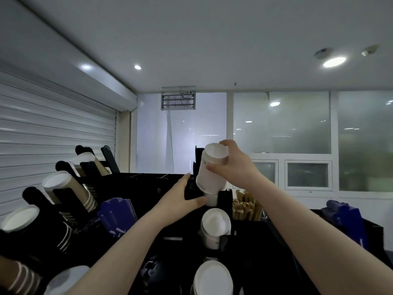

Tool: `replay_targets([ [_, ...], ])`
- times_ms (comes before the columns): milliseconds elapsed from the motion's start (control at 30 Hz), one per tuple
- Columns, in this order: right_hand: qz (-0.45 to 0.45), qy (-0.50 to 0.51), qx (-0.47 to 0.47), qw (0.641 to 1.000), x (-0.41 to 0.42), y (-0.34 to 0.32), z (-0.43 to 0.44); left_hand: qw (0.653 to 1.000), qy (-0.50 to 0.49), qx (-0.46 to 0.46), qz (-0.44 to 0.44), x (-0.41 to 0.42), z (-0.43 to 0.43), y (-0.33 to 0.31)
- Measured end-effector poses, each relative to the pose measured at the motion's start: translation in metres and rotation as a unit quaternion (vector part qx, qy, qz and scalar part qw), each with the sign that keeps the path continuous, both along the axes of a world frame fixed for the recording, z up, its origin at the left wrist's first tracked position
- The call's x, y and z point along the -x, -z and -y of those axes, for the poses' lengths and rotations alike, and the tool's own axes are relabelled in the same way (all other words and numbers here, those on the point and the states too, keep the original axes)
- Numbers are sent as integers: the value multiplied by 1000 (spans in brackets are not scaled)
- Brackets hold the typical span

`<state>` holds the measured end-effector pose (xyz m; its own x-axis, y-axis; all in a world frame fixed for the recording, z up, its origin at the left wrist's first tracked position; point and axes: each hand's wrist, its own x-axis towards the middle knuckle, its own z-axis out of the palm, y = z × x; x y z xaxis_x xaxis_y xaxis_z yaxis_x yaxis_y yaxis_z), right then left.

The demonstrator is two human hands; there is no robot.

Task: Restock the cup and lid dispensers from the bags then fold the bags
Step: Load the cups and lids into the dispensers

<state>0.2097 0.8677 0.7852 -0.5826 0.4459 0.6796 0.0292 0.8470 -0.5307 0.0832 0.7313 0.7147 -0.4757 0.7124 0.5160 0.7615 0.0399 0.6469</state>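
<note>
**Q:** Where did the cup stack (209, 169) lie from the right grip (231, 165)?

**A:** At 9 o'clock, pinched between thumb and fingers. Its long axis stood nearly upright, base toward 12 o'clock, mouth just above the dispenser (225, 200) at 6 o'clock. The nearer left grip (187, 196) clasped the dispenser's black wall.
</note>
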Motion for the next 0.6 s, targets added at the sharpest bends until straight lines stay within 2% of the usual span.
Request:
replay_targets([
  [200, 66, 9, -69, 995, 18, 28, -2, 996, 20, 82, -28, -3, -2, 18],
  [600, 143, 86, -128, 978, 24, 41, -4, 996, -13, 89, -31, -11, -4, 15],
])
